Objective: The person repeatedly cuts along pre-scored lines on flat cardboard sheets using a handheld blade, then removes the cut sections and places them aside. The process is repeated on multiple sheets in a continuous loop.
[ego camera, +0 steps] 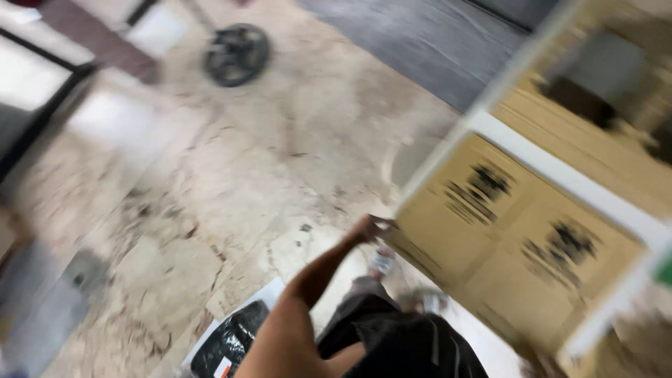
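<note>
Left hand (369, 228) against the corner of a tan cardboard box (504, 245) on a white shelf (560, 175), fingers' grip blurred, impossible to tell.

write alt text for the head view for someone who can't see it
Blurred downward view: one bare arm stretches forward, its hand on the corner of a tan cardboard box on a white shelf rack. Below are a marbled stone floor, a black wheel and a shiny black bag.

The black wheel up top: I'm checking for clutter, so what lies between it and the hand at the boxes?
Only bare, stained stone floor lies between the black wheel and the hand, as the blurred head view shows.
</note>
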